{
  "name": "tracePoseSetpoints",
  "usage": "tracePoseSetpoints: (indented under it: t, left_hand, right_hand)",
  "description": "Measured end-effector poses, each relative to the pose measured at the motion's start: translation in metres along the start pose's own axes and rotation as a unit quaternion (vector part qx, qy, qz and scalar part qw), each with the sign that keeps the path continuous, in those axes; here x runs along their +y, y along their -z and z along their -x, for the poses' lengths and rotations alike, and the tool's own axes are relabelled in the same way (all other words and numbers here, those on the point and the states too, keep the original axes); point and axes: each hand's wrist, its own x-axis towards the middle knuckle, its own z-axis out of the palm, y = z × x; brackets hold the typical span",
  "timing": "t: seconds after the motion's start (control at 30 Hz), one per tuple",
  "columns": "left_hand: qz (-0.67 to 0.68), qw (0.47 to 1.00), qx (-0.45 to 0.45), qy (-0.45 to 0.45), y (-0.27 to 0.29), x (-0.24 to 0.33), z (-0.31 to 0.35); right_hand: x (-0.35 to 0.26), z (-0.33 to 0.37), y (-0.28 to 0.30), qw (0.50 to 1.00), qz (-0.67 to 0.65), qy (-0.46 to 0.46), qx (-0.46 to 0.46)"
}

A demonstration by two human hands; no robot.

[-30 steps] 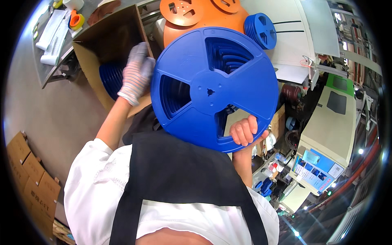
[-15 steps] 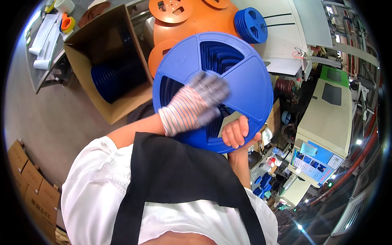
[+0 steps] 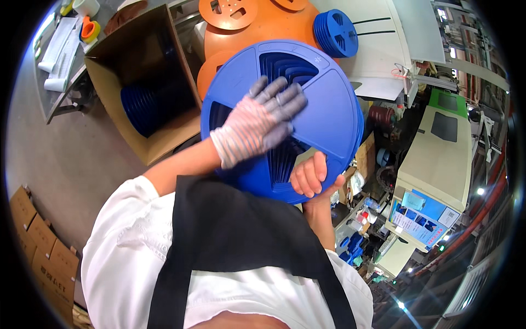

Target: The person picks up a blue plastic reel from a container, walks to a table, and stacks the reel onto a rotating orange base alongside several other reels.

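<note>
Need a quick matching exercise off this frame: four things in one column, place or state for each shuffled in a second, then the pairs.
Things:
1. left hand
2. right hand
3. cardboard box
4. orange reels

States:
A. open, with dark blue reels inside
B. bare, gripping the lower edge of the big blue reel
C. stacked behind the big blue reel
D. gloved, flat on the big blue reel's face

Pairs: 1-D, 2-B, 3-A, 4-C

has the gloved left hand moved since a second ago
Yes. The gloved left hand swung right from the open cardboard box onto the big blue plastic reel.
</note>
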Motion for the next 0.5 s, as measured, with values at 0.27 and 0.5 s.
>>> tracePoseSetpoints:
  t: [0.27, 0.5]
  left_hand:
    - [0.008, 0.999, -0.032, 0.022, 0.005, -0.001, 0.039]
    - [-0.068, 0.989, -0.043, 0.124, 0.000, -0.009, 0.033]
  right_hand:
    - [0.000, 0.004, 0.005, 1.000, -0.028, 0.002, 0.008]
    - [0.000, 0.004, 0.008, 1.000, -0.023, -0.004, 0.003]
